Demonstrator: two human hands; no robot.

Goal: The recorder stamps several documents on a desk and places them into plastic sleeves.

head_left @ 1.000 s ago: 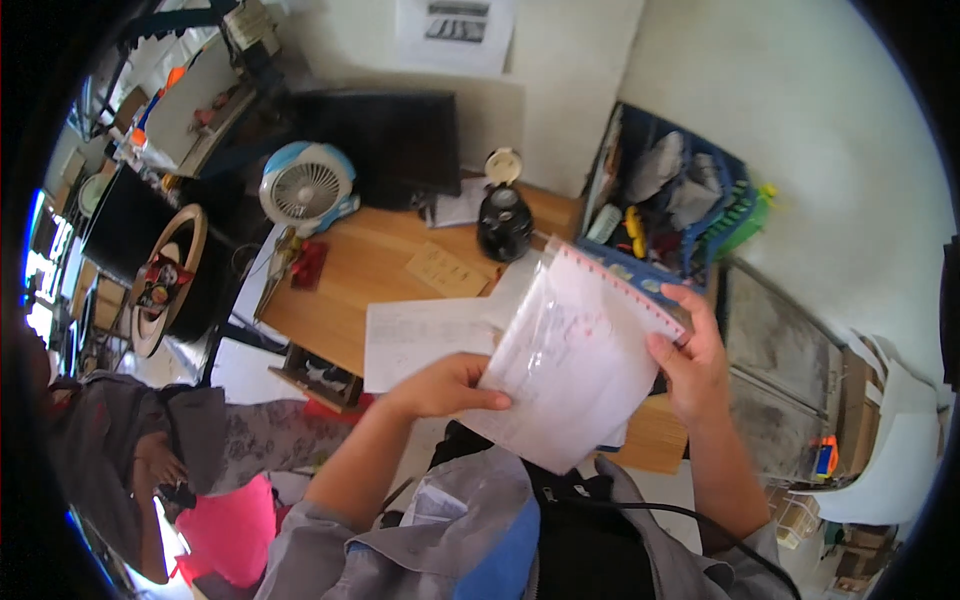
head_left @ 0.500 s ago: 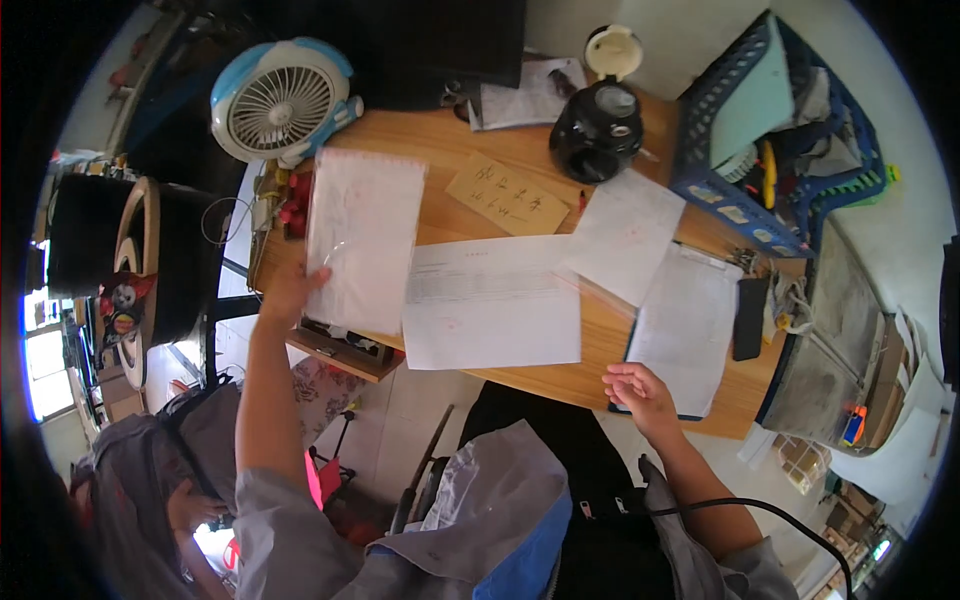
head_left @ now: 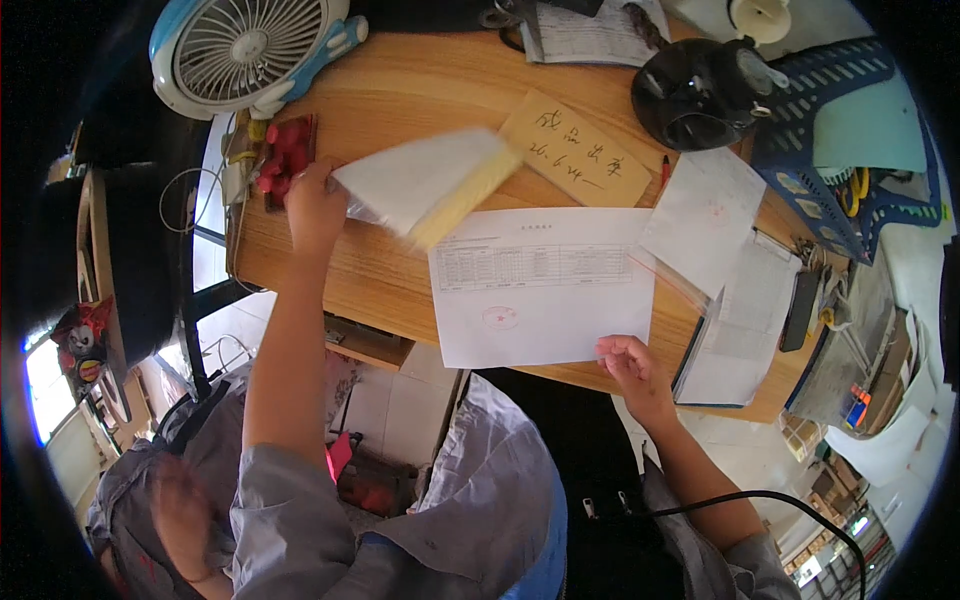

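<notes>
My left hand [head_left: 316,212] is closed on the near-left corner of a white paper stack [head_left: 425,178] in clear plastic. The stack is tilted up off the desk, and its yellowish right edge is smeared by motion. To its right a printed sheet [head_left: 545,335] with a table and a red stamp lies flat. Beside that sheet's lower right corner is my right hand [head_left: 635,375], fingers loosely curved and apart, nothing visible in them. Whether its fingertips touch the paper I cannot tell. A brown envelope [head_left: 575,150] with handwriting lies behind the sheet.
A fan [head_left: 250,48] and a small box of red items [head_left: 287,160] occupy the left side. Further right are a black kettle-like pot [head_left: 690,95], a loose white sheet [head_left: 703,215], a clipboard [head_left: 735,335], a dark phone [head_left: 799,312] and a blue basket [head_left: 800,200]. Another person's blurred hand [head_left: 183,510] shows lower left.
The stack, flat on the desk before, is now lifted and tipped rightward by my left hand, which has moved up. My view has shifted closer to the desk. My right hand is nearer the printed sheet.
</notes>
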